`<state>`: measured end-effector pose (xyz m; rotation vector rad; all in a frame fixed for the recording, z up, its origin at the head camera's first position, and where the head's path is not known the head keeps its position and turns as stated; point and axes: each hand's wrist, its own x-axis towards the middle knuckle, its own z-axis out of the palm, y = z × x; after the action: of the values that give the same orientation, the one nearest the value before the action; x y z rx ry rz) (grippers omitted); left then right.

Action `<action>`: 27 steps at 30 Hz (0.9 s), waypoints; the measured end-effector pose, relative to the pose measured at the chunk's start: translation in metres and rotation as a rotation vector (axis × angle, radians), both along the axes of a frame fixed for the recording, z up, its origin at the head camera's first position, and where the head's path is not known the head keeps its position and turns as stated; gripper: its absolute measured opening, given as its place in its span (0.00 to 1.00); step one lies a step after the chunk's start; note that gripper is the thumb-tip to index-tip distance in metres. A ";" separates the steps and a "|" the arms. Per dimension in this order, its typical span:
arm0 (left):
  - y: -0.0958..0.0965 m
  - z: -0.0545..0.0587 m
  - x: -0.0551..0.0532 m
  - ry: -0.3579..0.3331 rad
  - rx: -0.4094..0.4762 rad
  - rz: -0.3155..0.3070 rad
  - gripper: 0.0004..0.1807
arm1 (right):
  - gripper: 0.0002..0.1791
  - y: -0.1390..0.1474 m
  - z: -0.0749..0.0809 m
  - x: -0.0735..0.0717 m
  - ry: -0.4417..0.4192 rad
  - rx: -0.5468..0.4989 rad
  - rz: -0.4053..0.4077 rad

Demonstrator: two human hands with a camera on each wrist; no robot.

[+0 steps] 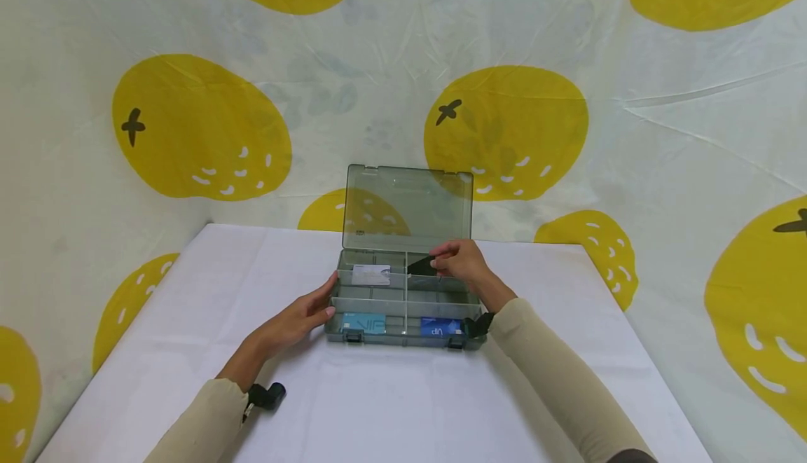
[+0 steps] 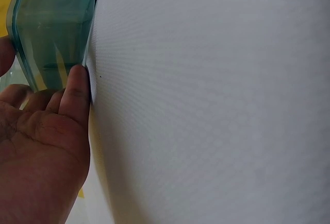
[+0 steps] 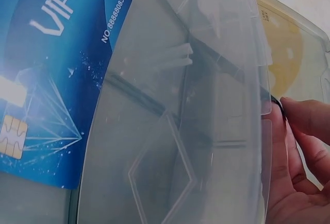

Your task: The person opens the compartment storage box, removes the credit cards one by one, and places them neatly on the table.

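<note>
A clear grey-green divider box [image 1: 403, 341] lies on the white table with its hinged lid [image 1: 410, 211] raised. My right hand [image 1: 463, 265] pinches a thin black card [image 1: 421, 266] at the back right compartment; in the right wrist view the card is seen nearly edge-on between thumb and fingers. Against the box's left side rests my left hand [image 1: 293, 323], its fingertips touching the outer wall. A white card [image 1: 370, 274] sits in the back left compartment. The front row holds a light blue VIP card [image 1: 363, 323] on the left and a dark blue VIP card [image 3: 56, 69] on the right.
Transparent dividers [image 1: 372, 302] split the box into several compartments. Two dark latches stick out along its front, one being the left latch [image 1: 353, 336]. White cloth [image 1: 403, 407] covers the table, and a patterned curtain [image 1: 353, 106] hangs behind the raised lid.
</note>
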<state>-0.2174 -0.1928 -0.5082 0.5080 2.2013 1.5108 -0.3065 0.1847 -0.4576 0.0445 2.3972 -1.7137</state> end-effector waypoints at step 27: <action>-0.001 -0.001 0.000 0.008 -0.007 -0.001 0.43 | 0.20 0.050 0.014 0.001 0.062 -0.085 -0.025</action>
<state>-0.2176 -0.1934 -0.5092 0.5142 2.2116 1.5023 -0.3052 0.2344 -0.4436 0.0092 2.3739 -1.8529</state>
